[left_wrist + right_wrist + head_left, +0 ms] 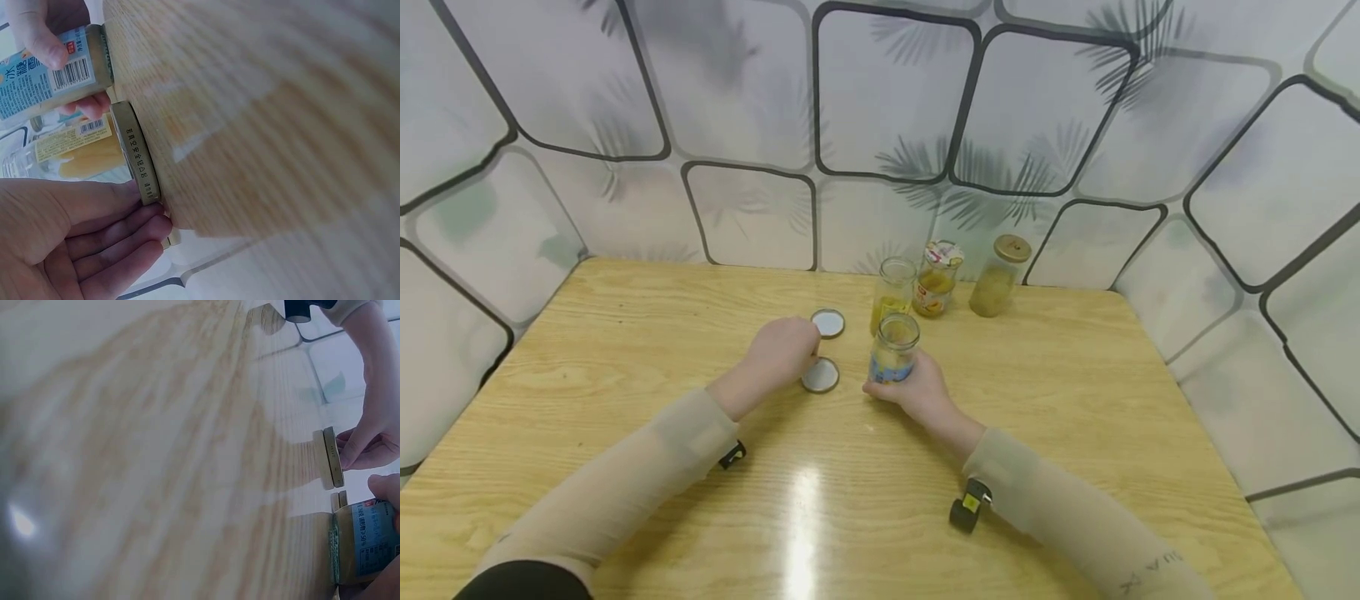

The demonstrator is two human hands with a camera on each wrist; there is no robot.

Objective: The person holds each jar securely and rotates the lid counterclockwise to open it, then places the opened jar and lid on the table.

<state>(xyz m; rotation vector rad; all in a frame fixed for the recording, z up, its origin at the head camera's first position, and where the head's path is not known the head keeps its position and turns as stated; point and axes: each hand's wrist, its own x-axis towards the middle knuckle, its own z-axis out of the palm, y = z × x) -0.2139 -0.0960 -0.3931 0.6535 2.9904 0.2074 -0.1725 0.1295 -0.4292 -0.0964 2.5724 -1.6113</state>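
Observation:
My right hand grips an open glass jar with a blue label. That jar stands upright on the wooden table, and its base shows in the left wrist view. To its left, my left hand is at a gold-rimmed jar lid, which lies with its white inside up. In the left wrist view the thumb and fingertips pinch the rim of this lid. Just beyond it lies a second lid, also white side up.
Behind the held jar stands an open jar with yellow contents. Next to it are a jar with a patterned lid and a tilted-looking jar with a gold lid. A patterned wall covering borders the wooden table at the back.

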